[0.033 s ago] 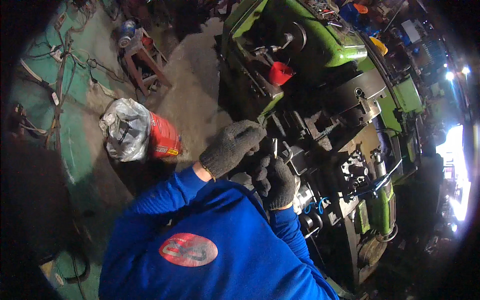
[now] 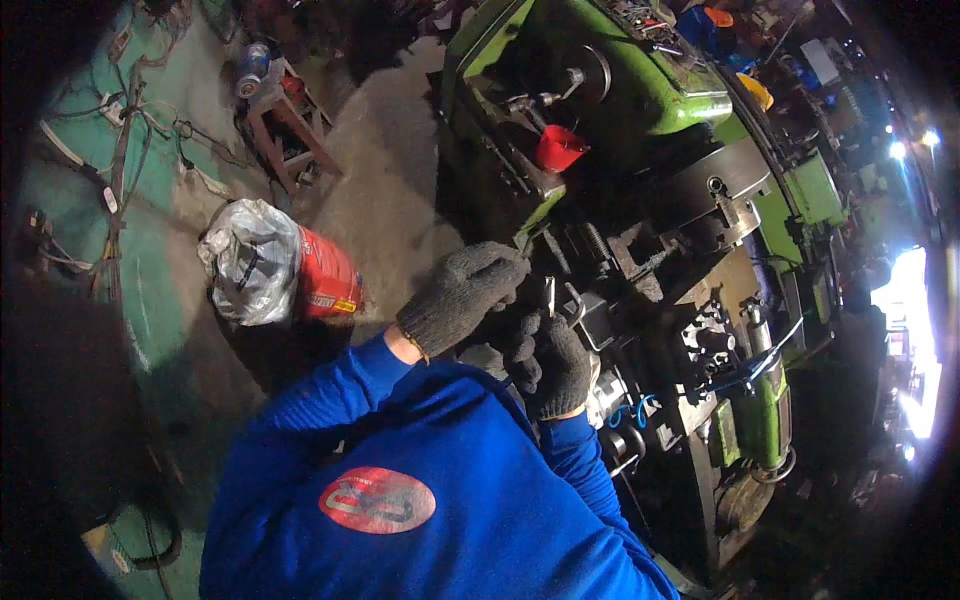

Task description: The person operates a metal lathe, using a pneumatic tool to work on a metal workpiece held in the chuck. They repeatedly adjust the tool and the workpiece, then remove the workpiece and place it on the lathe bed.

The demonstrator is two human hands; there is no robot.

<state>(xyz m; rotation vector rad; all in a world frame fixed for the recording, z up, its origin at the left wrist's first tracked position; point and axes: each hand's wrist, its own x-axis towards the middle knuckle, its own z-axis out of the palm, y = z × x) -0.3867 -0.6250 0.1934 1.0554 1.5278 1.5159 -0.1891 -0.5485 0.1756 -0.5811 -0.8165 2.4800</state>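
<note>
My left hand (image 2: pixel 462 297), in a dark knitted glove, is closed with its fingers bent toward the lathe. Whatever lies between its fingertips is hidden. Close by on the right, my right hand (image 2: pixel 557 368), gloved alike, is closed around a short, bright metal piece (image 2: pixel 550 292) that sticks up above the thumb. The lower part of that piece is covered by the fingers. Both hands are in front of my chest, beside the carriage of a green lathe (image 2: pixel 685 105). A curved metal handle (image 2: pixel 575 303) stands just right of the metal piece.
The lathe's large chuck (image 2: pixel 722 180) lies to the upper right, with a red cup (image 2: pixel 560 148) near its levers. On the floor at left stands a red bucket (image 2: pixel 328 275) with a plastic bag (image 2: pixel 252 262) over it. Behind is a wooden stool (image 2: pixel 285 125) holding a can (image 2: pixel 253 70).
</note>
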